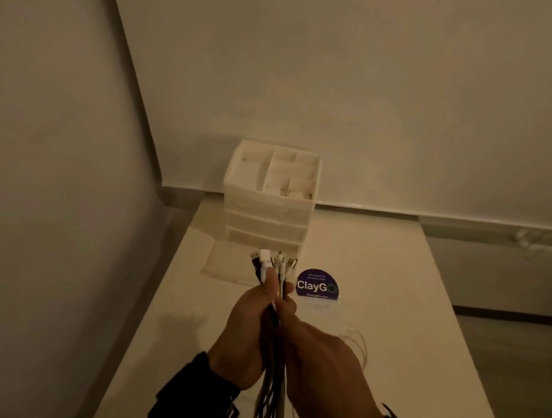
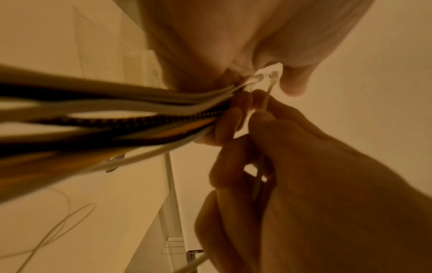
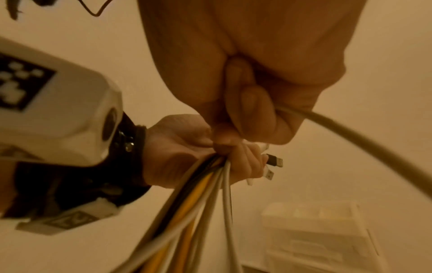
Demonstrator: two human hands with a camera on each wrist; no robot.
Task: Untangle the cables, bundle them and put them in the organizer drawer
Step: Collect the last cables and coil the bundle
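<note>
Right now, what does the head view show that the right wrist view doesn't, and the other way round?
Only the head view shows the table, the round ClayGo sticker and the organizer's open top compartments.

Only the right wrist view shows the yellow cable in the bundle, the black USB plug from the side, and the camera unit strapped to the left wrist.

Both show the left hand gripping the cables near their plugs, the right hand holding a cable, and the white organizer beyond.
</note>
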